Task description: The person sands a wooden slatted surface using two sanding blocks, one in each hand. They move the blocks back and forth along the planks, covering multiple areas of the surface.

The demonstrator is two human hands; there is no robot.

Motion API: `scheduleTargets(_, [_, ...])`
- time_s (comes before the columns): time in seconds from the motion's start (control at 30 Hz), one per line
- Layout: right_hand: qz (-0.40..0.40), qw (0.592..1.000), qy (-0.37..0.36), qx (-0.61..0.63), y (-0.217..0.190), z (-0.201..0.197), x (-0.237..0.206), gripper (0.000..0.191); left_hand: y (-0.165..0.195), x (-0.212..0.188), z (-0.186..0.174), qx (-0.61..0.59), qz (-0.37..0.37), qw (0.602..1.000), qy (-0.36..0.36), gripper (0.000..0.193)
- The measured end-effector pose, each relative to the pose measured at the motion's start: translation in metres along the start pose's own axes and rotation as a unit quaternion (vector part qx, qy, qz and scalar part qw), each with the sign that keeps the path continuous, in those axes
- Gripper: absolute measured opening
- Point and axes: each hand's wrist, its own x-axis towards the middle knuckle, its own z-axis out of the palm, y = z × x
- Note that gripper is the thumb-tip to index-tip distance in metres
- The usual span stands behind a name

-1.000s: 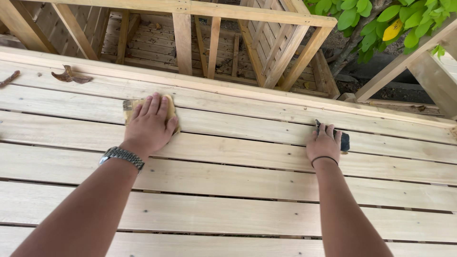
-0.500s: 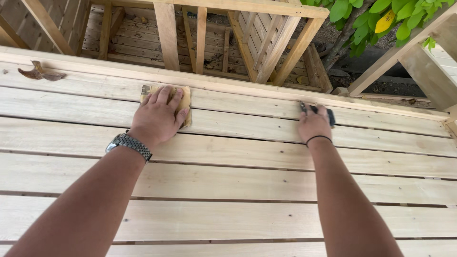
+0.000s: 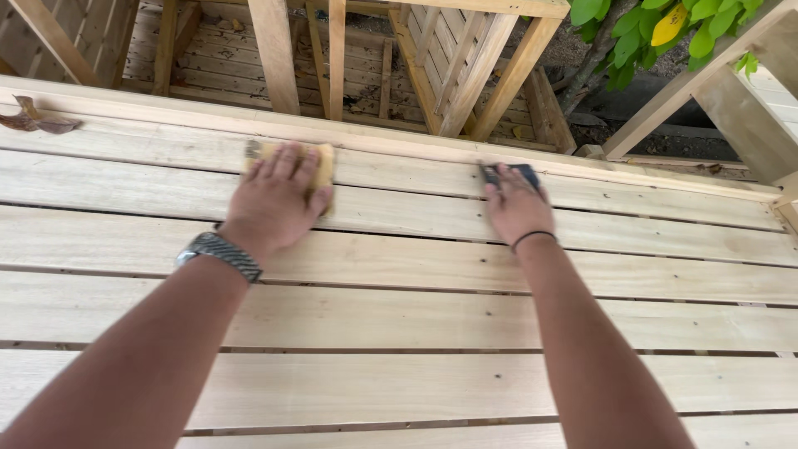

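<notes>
The left hand (image 3: pixel 274 199) lies flat over a tan sanding pad (image 3: pixel 324 162), hiding most of it; only strips along its top and right edge show. The right hand (image 3: pixel 515 208) covers a small dark object (image 3: pixel 519 172) whose kind cannot be told, since only its far end shows past the fingertips. Both forearms run off the bottom edge of the frame. The slatted wooden surface (image 3: pixel 416 316) is cut off at the left, right and bottom edges. At upper left, a brown dry leaf (image 3: pixel 37 120) is clipped by the frame edge. At upper right, green leaves (image 3: pixel 657 33) are cut by the top edge.
</notes>
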Motion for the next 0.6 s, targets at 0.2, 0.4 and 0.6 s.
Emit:
scheduleTargets(0.2, [0.075,0.996,0.039,-0.022,0.043,0.002,0.014,0.059,-0.024,0.002,0.009,0.018,-0.063,0.998,0.000,0.071])
scheduleTargets(0.4, [-0.054,0.991,-0.019,-0.123,-0.090,0.029,0.001,0.059,0.063,0.012,-0.005,0.021,0.023,0.999,-0.005,0.070])
scheduleTargets(0.6, [-0.026,1.000,-0.003,0.007,-0.001,0.020,0.006,0.061,0.036,0.009,-0.005,0.007,0.021,0.999,-0.037,0.072])
